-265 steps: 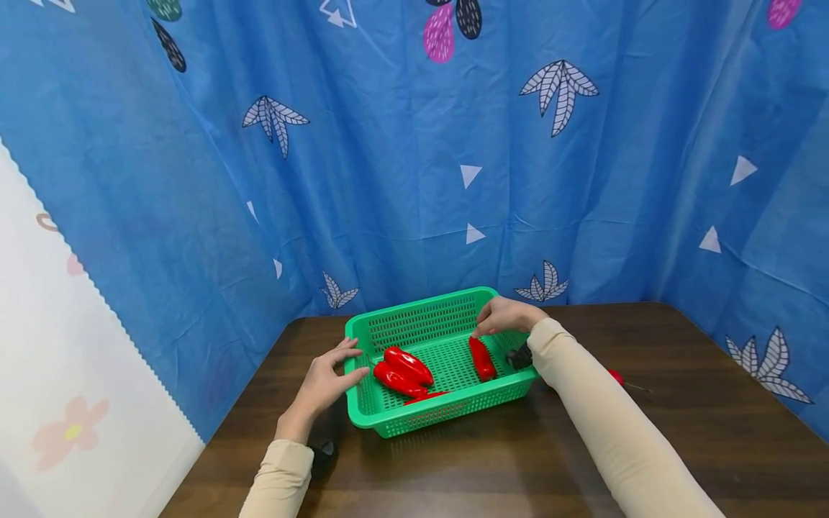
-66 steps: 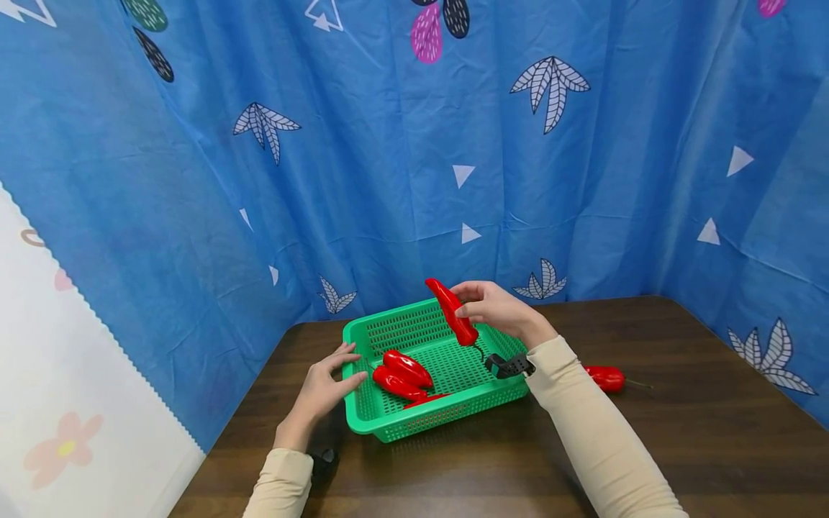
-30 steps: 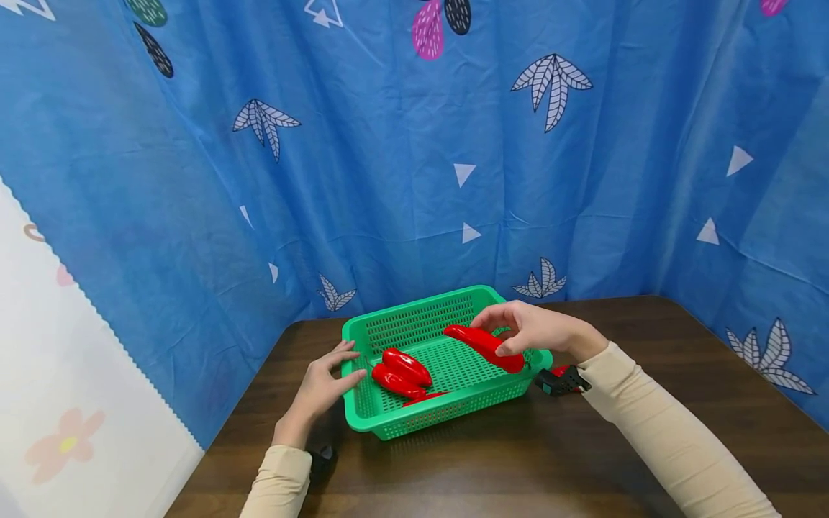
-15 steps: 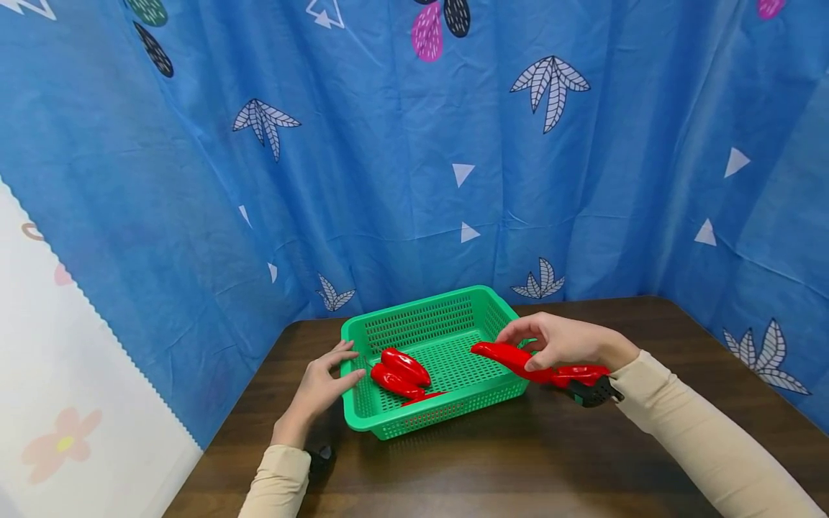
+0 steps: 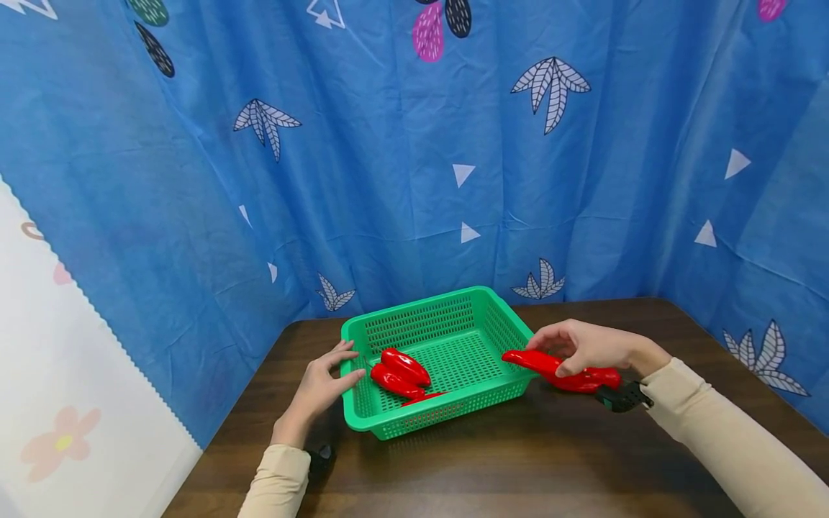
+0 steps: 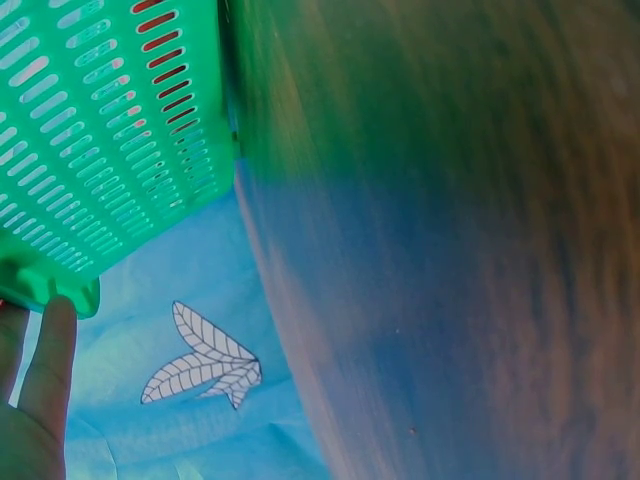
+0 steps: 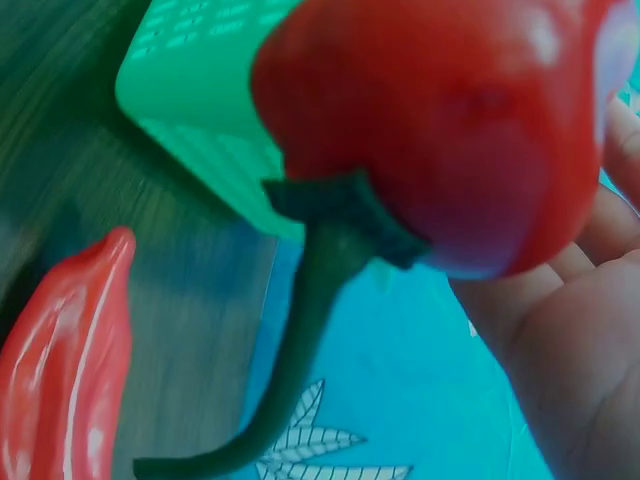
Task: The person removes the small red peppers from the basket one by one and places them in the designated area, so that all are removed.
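Note:
My right hand holds a red pepper just outside the right end of a green perforated basket. Thumb and fingers pinch its sides, and its tip points left. In the right wrist view, its green curved stem faces the camera. Under and behind it, another red pepper lies on the table, partly hidden in the head view. Inside the basket, at the left, lie several red peppers. My left hand rests at the basket's left rim, fingers extended and touching it.
The brown wooden table carries the basket near its back edge. A blue patterned curtain hangs directly behind and along the right side. A white flowered cloth hangs at the left.
My right hand lifted the pepper from the basket's right part, then carried it right, past the rim and down above the table pepper. My left hand stays at the left rim.

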Motion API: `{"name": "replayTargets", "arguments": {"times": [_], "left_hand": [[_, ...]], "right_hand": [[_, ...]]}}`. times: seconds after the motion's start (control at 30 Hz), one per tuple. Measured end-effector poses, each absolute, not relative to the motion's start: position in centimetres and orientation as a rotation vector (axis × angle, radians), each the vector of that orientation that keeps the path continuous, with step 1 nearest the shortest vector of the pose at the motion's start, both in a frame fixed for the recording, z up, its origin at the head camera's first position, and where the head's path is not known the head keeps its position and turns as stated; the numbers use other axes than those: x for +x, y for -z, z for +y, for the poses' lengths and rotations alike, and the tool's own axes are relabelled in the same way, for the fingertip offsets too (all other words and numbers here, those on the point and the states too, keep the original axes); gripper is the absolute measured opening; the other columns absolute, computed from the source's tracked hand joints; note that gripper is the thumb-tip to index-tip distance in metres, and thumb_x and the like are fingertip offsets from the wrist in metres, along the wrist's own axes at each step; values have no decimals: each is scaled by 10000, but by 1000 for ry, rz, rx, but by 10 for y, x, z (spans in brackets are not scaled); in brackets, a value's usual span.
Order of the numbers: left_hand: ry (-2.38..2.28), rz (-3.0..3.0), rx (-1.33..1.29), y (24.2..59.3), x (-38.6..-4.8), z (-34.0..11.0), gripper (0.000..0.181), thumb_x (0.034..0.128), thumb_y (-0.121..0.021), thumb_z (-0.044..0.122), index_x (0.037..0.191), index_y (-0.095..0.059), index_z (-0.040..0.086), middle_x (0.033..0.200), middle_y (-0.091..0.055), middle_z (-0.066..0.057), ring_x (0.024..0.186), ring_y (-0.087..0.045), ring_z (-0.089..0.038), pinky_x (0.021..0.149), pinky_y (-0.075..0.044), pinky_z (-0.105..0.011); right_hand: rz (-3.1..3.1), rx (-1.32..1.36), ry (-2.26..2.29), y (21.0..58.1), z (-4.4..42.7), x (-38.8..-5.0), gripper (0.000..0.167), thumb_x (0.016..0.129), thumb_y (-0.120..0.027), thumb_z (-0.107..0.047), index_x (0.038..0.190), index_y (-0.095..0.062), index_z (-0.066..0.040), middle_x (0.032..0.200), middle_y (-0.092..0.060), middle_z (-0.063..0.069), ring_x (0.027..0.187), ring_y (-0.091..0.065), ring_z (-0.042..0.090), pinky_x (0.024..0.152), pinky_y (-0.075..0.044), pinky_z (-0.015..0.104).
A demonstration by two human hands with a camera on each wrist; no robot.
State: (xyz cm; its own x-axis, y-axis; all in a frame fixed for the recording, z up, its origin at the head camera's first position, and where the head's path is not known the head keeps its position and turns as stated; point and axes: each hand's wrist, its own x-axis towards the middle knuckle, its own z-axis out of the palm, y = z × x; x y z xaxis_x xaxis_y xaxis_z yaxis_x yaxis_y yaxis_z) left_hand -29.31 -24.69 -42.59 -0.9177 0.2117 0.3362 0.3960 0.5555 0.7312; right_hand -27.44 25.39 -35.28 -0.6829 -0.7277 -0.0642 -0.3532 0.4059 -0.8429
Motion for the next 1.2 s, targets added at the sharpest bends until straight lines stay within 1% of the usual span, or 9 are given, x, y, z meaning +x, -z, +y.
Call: {"name": "replayTargets", "arguments": {"times": [0.1,0.2,0.43,0.67,0.8,1.0,1.13,1.2], "left_hand": [[1294,-2585,-513,426,-293,-247,505,885,-772,297,1293,-664,20,1520,-511,-96,1511,-323,-289,1185,-312,-592],[1297,-2586,-508,426,-293,-248,506,886,-771,301,1296,-662,25,1525,-505,-97,1515,-315,-287,1184,-310,-596],[1296,-2596,-495,428,-294,-249,502,891,-767,302,1300,-660,32,1536,-492,-89,1523,-299,-280,1188,-302,-598],[1287,-2592,-509,428,-295,-249,504,890,-767,309,1297,-662,31,1530,-499,-91,1518,-308,-286,1184,-308,-599],[1282,-2583,-518,427,-296,-250,503,887,-771,302,1295,-663,29,1528,-500,-102,1516,-313,-290,1184,-314,-589],[1281,-2582,-520,427,-295,-250,507,885,-773,305,1296,-663,29,1526,-502,-101,1513,-318,-289,1185,-316,-586],[1279,-2579,-521,427,-294,-248,506,884,-773,298,1294,-663,23,1520,-508,-107,1508,-328,-292,1180,-319,-590],[1280,-2577,-522,426,-294,-248,508,884,-773,299,1295,-663,22,1520,-509,-106,1508,-329,-292,1179,-320,-592]], "right_hand": [[2230,-946,1215,356,264,-272,498,848,-695,-13,1324,-554,32,1286,-609,233,1109,-647,216,921,-572,286],[2218,-956,1231,358,271,-271,508,847,-698,-25,1328,-545,37,1275,-625,199,1105,-649,188,923,-568,289],[2168,-958,1268,366,286,-265,487,865,-667,-16,1334,-542,26,1269,-650,97,1110,-651,223,906,-582,335],[2154,-942,1271,372,303,-257,479,878,-649,-24,1339,-533,34,1279,-645,63,1120,-637,198,917,-581,316],[2151,-897,1258,379,308,-256,493,866,-661,-48,1334,-534,38,1272,-629,79,1117,-626,207,920,-576,317],[2150,-811,1238,393,310,-254,516,828,-703,-46,1316,-557,37,1267,-600,150,1072,-615,269,845,-588,343],[2154,-795,1233,401,311,-252,502,821,-703,-12,1300,-568,48,1262,-581,202,1053,-608,277,819,-585,319],[2168,-786,1219,404,312,-251,483,821,-699,7,1288,-578,47,1237,-584,207,1028,-611,269,805,-581,301]]}}
